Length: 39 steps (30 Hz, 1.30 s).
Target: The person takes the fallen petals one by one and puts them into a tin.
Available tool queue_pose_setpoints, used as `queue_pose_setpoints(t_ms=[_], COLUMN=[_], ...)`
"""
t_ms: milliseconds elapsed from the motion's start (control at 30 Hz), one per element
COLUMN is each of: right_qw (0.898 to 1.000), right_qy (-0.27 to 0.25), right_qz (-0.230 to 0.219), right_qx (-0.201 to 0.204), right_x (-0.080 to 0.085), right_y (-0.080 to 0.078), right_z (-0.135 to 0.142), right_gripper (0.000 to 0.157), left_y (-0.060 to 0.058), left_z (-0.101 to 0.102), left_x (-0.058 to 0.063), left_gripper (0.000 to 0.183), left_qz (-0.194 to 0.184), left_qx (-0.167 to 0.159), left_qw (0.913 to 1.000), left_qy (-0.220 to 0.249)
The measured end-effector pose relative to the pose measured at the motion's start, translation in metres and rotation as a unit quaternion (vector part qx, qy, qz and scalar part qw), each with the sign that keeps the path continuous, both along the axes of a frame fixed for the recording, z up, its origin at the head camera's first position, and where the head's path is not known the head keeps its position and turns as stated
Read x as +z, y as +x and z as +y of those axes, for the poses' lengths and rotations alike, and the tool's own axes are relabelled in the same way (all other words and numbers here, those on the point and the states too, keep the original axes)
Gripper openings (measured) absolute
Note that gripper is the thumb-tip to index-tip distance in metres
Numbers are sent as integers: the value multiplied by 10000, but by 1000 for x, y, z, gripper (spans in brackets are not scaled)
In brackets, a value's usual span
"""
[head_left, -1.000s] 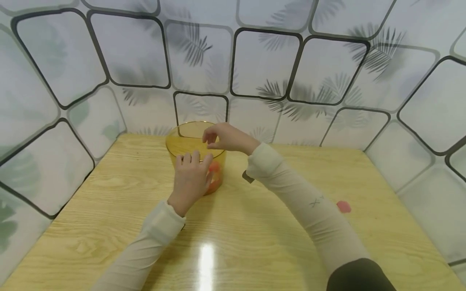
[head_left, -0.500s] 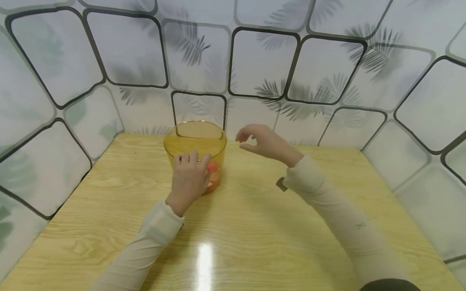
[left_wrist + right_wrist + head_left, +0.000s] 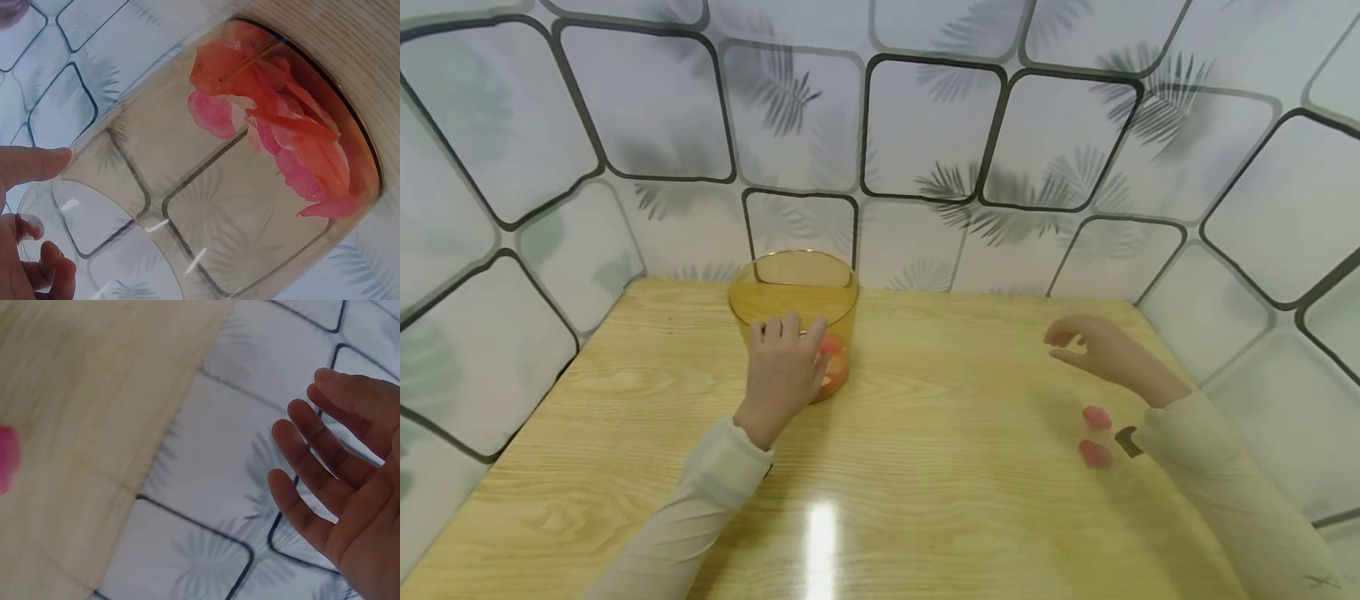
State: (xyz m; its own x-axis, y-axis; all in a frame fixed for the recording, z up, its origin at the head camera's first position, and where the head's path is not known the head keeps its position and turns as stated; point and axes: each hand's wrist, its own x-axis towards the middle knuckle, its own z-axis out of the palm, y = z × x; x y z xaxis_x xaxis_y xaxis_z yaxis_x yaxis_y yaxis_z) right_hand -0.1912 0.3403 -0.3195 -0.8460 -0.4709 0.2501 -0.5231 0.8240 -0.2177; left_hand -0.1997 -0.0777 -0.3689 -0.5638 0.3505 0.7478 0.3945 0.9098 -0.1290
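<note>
A clear amber glass vase (image 3: 793,283) stands upright at the back left, with pink and orange-red petals (image 3: 281,125) lying inside near its bottom. My left hand (image 3: 782,367) grips the near side of its rim; in the left wrist view the fingers hook over the edge and the thumb lies along the glass. On the right, my right hand (image 3: 1101,350) hovers above the table, fingers loosely bent and nothing in them. Two pink petals, a farther petal (image 3: 1097,417) and a nearer petal (image 3: 1095,454), lie on the table just below and left of that wrist.
The light wooden table (image 3: 925,467) carries everything. A patterned curtain or sheet (image 3: 936,125) with leaf prints encloses its back and both sides. A dark wrist-worn piece (image 3: 1128,442) hangs under the right cuff.
My right hand has travelled from above the vase opening to the far right, empty. It uncovers two petals on the table. The left hand has stayed on the vase rim.
</note>
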Motion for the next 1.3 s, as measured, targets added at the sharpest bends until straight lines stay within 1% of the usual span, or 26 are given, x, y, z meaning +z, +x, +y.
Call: queue_pose_setpoints(t_ms=[33,100,167,233,333,400,467,567,800,967,1033,1167,1233,1300], right_qw=[9998,9981,9932,9860,9762,9722,9696,9707,9636,9681,9700,9687,9716,9783], right_qy=[99,313,499,642,477,289,109,68,-63,83,136,104,230,406], right_qz=[-104,-448,-943,-1409,-1972,-2191,-2310,-2280,-2553,-2360,-2280,-2344,-2229,-1942], right_qx=[-99,-281,-470,-618,-762,-772,-803,-758,-791,-841,-829,-806,-760,-597], right_x=[-6,-18,-30,-41,-55,-63,-68,-74,-79,-77,-76,-75,-75,-72], right_y=[3,8,13,15,18,18,17,16,15,15,15,15,14,10], right_z=[11,30,47,59,69,72,72,73,79,78,78,78,77,74], right_gripper=[17,18,22,25,28,29,30,28,27,26,21,10,9,11], left_y=[0,1,1,1,1,1,1,1,2,2,1,0,0,0], left_z=[0,1,0,0,-1,-2,-3,-3,0,0,0,0,0,0], left_x=[0,1,1,1,2,2,2,2,3,2,2,1,1,0], left_gripper=[41,42,43,43,42,42,43,43,42,44,44,43,43,43], left_qz=[11,52,69,75,-5,-66,-102,-108,-93,-33,-8,22,36,53], left_qx=[8,34,55,62,58,45,43,39,55,72,58,22,4,-11], left_qw=[10000,10000,9999,9999,9999,9999,9999,9999,9998,9998,9999,10000,10000,10000], left_qy=[-19,-66,-109,-134,-148,-125,-105,-93,-141,-158,-133,-76,-50,-34])
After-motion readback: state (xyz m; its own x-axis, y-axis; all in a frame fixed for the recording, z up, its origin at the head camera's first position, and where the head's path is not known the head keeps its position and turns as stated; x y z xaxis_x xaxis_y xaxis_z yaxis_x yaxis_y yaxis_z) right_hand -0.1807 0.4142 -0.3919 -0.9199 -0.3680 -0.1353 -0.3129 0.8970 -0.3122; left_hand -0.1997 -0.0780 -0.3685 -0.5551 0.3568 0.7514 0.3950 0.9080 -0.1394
